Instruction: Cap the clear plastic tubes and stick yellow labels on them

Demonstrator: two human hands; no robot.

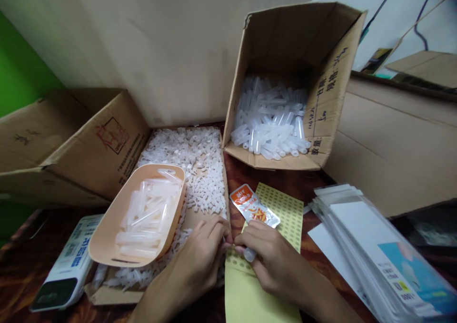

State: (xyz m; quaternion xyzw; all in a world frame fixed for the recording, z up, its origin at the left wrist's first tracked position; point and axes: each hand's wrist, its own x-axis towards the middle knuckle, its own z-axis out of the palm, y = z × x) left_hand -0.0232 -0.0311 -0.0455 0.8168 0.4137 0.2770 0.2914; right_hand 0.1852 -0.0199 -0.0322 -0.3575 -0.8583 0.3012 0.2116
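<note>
My right hand (273,256) is closed around a small translucent plastic tube (249,254), whose rounded end pokes out between the fingers. Just to its left, the fingers of my left hand (203,249) are pinched together, and their tips meet those of the right. Whatever the left fingers hold is too small and covered to make out. Beneath the right hand lies a yellow sheet of small round stickers (289,209), its lower part bare. An orange and silver food sachet (254,205) rests partly on that sheet, just beyond the right fingers.
Many small white plastic pieces (203,171) cover a cardboard tray on the left. On it sits a peach basket (102,239) of clear tubes. A tipped carton (285,161) holds more tubes. A white device (67,266), an open box (103,147) and stacked plastic sleeves (360,228) flank the hands.
</note>
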